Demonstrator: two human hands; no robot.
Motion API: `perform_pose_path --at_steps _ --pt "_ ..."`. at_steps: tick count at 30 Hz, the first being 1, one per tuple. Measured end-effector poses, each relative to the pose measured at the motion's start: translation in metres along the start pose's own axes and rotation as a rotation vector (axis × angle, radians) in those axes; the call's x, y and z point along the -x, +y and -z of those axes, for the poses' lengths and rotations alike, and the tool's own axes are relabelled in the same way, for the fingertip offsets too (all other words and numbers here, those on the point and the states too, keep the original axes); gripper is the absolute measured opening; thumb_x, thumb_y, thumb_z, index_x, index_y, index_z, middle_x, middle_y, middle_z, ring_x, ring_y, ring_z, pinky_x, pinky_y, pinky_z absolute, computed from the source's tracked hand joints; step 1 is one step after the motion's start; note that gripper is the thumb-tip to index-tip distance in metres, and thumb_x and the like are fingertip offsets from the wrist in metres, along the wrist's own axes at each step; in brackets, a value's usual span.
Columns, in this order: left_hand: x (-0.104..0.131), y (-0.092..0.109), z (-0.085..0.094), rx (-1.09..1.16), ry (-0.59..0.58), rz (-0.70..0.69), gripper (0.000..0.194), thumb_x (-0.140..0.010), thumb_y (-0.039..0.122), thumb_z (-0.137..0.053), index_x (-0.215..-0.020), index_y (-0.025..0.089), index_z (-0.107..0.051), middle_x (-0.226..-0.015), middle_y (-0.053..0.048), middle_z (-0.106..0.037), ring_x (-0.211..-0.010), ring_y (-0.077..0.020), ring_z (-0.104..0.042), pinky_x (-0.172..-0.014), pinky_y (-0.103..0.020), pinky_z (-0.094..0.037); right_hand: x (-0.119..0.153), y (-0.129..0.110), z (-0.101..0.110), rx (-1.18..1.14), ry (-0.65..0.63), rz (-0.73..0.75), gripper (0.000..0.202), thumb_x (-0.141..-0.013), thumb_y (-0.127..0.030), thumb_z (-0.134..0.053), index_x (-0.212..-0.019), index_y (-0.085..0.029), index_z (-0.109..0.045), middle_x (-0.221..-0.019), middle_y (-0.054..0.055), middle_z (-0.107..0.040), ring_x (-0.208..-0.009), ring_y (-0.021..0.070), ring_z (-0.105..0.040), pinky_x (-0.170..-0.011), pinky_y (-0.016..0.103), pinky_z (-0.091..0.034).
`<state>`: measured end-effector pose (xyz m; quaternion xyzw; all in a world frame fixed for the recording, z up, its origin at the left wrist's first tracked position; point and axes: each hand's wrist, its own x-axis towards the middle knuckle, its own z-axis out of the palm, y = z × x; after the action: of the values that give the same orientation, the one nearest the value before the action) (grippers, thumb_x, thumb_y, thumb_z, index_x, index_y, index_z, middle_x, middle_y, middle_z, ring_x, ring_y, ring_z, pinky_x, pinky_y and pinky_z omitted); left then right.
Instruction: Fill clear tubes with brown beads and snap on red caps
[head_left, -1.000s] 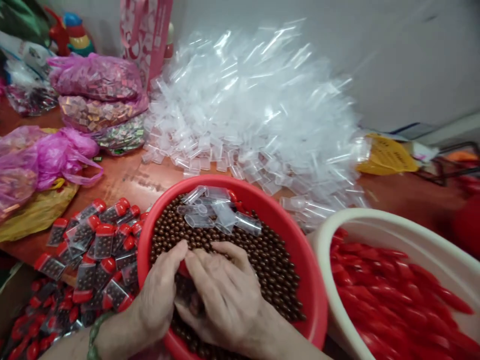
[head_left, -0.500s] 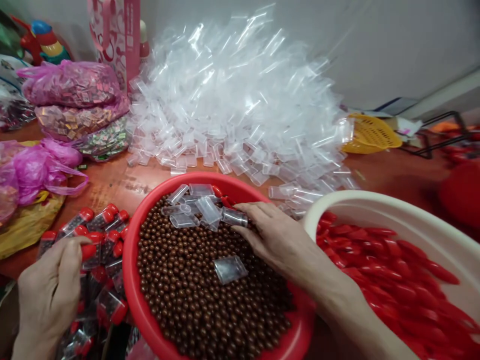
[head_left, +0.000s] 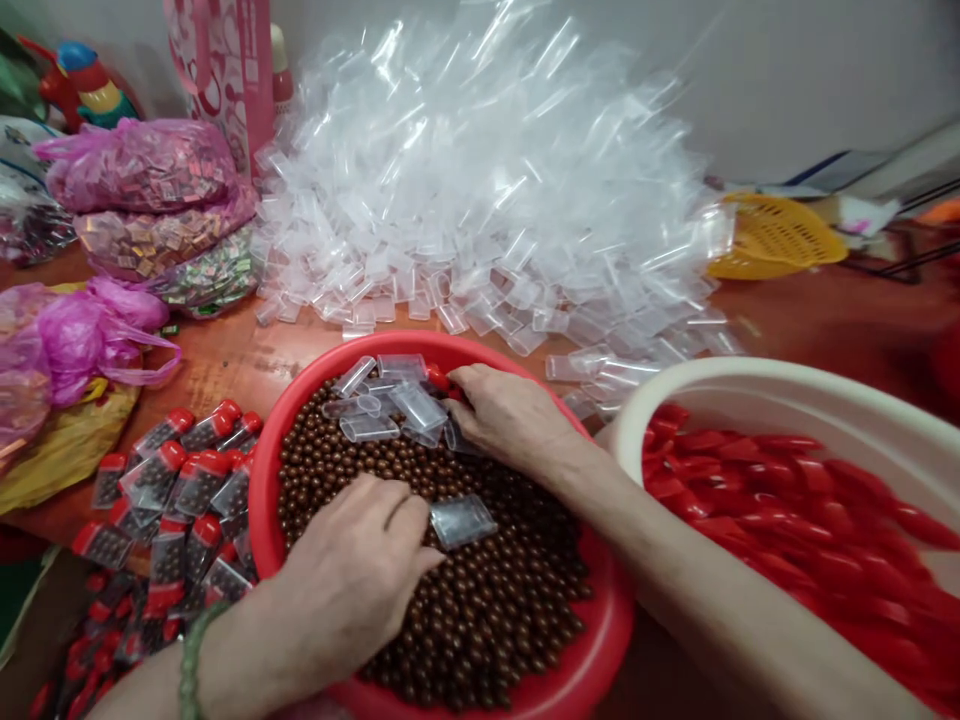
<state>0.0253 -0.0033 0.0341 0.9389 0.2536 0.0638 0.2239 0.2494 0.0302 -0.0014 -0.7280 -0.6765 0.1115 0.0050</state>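
Note:
My left hand (head_left: 360, 570) is over the brown balls (head_left: 487, 630) in a red basin (head_left: 262, 500). Its fingers are bent, the thumb stands apart, and nothing shows in it. Just right of its fingertips lies a clear flat plastic tube (head_left: 463, 522) on the balls. At the basin's far side, my right hand (head_left: 514, 415) has its thumb and fingers closed about a red cap (head_left: 453, 391). Several empty clear tubes (head_left: 418, 405) lie beside those fingers, one partly hidden beneath them.
Capped, filled tubes (head_left: 166, 555) lie heaped left of the basin. A cream tub (head_left: 637, 410) of red caps (head_left: 795, 500) stands at the right. Behind are a large pile of clear tubes (head_left: 480, 200), a yellow basket (head_left: 780, 235) and pink plastic bags (head_left: 142, 165).
My left hand has moved right, from the heap of capped tubes to over the brown balls. My right hand has shifted slightly left to the red cap. The view has shifted a little.

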Motion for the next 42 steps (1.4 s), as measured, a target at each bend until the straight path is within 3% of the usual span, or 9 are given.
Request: perform_pose_path --at_steps 3,9,12,18,24,27,30,38,42 --pt "-0.021 0.009 -0.011 -0.089 -0.126 -0.079 0.02 -0.098 0.03 -0.048 -0.101 0.013 -0.058 -0.098 -0.01 -0.063 -0.091 -0.0254 -0.059 -0.082 -0.041 -0.054 0.006 0.007 0.001 -0.01 -0.04 0.022 0.017 -0.089 -0.022 -0.051 -0.088 -0.015 -0.065 -0.085 0.014 -0.072 -0.075 0.0252 -0.066 -0.066 0.033 -0.04" --pt "-0.047 0.02 -0.03 -0.275 -0.297 -0.224 0.021 -0.092 0.009 -0.043 -0.103 0.005 -0.06 -0.096 -0.015 -0.066 -0.091 -0.0265 -0.061 -0.079 -0.039 -0.053 0.021 0.023 0.01 -0.1 -0.018 0.116 0.018 -0.092 -0.02 -0.05 -0.101 -0.016 -0.065 -0.095 0.01 -0.073 -0.083 0.0212 -0.067 -0.072 0.029 -0.046" --pt "-0.045 0.02 -0.033 -0.198 -0.268 -0.179 0.026 -0.089 0.008 -0.045 -0.111 0.004 -0.058 -0.109 -0.018 -0.065 -0.1 -0.0272 -0.06 -0.091 -0.042 -0.051 0.037 0.028 0.009 -0.132 -0.016 0.2 0.022 -0.091 -0.022 -0.055 -0.109 -0.015 -0.065 -0.102 0.01 -0.071 -0.089 0.0213 -0.067 -0.079 0.03 -0.049" --pt "-0.025 0.006 -0.017 0.197 -0.172 0.12 0.036 -0.09 0.022 -0.057 -0.124 0.011 -0.054 -0.116 -0.013 -0.062 -0.108 -0.0268 -0.057 -0.098 -0.044 -0.05 0.054 0.024 -0.004 -0.139 -0.046 0.319 0.025 -0.083 -0.015 -0.062 -0.108 -0.015 -0.065 -0.102 0.011 -0.067 -0.098 0.0248 -0.065 -0.087 0.036 -0.051" --pt "-0.006 -0.006 0.002 0.439 -0.033 0.151 0.029 -0.09 0.016 -0.056 -0.119 0.015 -0.056 -0.118 -0.009 -0.06 -0.113 -0.0213 -0.054 -0.104 -0.038 -0.046 0.061 0.018 -0.006 -0.172 -0.054 0.336 0.016 -0.083 -0.015 -0.06 -0.098 -0.015 -0.066 -0.089 0.01 -0.068 -0.083 0.0232 -0.067 -0.075 0.035 -0.053" --pt "0.001 -0.009 0.004 0.457 0.005 0.144 0.03 -0.091 0.014 -0.056 -0.12 0.014 -0.054 -0.122 -0.01 -0.058 -0.116 -0.0207 -0.053 -0.106 -0.037 -0.044 0.064 0.018 -0.005 -0.426 -0.051 0.217 0.027 -0.087 -0.032 -0.062 -0.11 -0.017 -0.062 -0.075 0.002 -0.067 -0.063 0.0164 -0.062 -0.059 0.027 -0.05" --pt "0.006 -0.014 0.0 0.403 0.03 0.142 0.033 -0.092 0.014 -0.053 -0.124 0.013 -0.051 -0.125 -0.012 -0.057 -0.119 -0.0222 -0.052 -0.107 -0.039 -0.043 0.063 0.015 -0.009 -0.661 -0.011 -0.019 0.029 -0.083 -0.047 -0.063 -0.092 -0.02 -0.062 -0.069 0.001 -0.065 -0.059 0.0164 -0.059 -0.055 0.027 -0.046" --pt "0.009 -0.025 -0.011 0.339 0.137 0.227 0.057 -0.092 0.019 -0.054 -0.146 0.015 -0.035 -0.128 -0.014 -0.056 -0.116 -0.0243 -0.057 -0.104 -0.044 -0.049 0.062 -0.004 -0.02 -0.681 -0.224 -0.136 0.027 -0.079 -0.041 -0.064 -0.062 -0.023 -0.053 -0.062 0.001 -0.061 -0.059 0.0175 -0.054 -0.061 0.03 -0.039" --pt "0.005 -0.028 -0.011 0.288 0.135 0.213 0.044 -0.092 0.019 -0.053 -0.136 0.021 -0.051 -0.124 -0.011 -0.053 -0.105 -0.0218 -0.063 -0.094 -0.04 -0.056 0.064 -0.01 -0.025 -0.838 -0.424 -0.187 0.023 -0.078 -0.036 -0.063 -0.064 -0.022 -0.052 -0.056 -0.002 -0.054 -0.052 0.0137 -0.051 -0.053 0.027 -0.038"
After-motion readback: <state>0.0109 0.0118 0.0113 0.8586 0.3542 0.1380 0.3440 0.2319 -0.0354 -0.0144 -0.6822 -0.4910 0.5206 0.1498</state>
